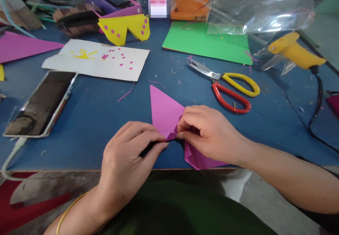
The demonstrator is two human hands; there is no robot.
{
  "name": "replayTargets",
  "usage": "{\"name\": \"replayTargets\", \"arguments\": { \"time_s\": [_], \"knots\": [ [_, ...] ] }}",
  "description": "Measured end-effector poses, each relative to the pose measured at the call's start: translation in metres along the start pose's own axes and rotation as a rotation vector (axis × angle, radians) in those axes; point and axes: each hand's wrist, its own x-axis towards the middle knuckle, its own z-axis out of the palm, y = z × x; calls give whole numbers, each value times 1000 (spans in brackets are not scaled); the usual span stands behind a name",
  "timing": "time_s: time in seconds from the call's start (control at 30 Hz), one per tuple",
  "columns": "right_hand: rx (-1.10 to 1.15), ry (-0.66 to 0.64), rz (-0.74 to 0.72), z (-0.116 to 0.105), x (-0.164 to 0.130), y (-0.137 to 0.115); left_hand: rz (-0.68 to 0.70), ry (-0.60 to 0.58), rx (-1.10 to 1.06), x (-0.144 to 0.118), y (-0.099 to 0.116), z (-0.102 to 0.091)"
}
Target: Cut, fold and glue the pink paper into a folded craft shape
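At the near edge of the blue counter [92, 122], the person is bending over a piece of pink paper [165, 113], folded into a pointed shape whose tip is aiming toward the far edge while its lower part is hanging slightly over the near edge. The left hand [129, 157] is pinching a small fold at the paper's near corner, thumb and fingertips pressed together on it, and the right hand [209, 132] is closing on the same spot from the other side, fingers clamped on the crease, so the two hands are touching there. The sheet is looking light and thin, stiff enough to keep a crease but easy to crumple or tear, so I judge it is best taken at a folded edge with fingertips only. Toward the right edge, red-and-yellow scissors [227, 86] are lying, with a yellow glue gun [293, 53] beyond them. A phone [43, 102] is resting near the left edge, a white sheet [97, 60] is lying behind it, and a green sheet [206, 42] is lying toward the far edge.
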Motion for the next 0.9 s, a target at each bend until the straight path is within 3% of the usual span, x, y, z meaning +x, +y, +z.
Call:
{"name": "replayTargets", "arguments": {
  "time_s": [0.2,0.47,0.9],
  "knots": [
    [-18,4,2,1,0,-1,55,42,64,0,2,7],
    [-8,7,30,1,0,-3,1,15,65,2,-2,3],
    [-46,7,59,2,-1,-4,50,-15,164,3,-2,8]
  ]
}}
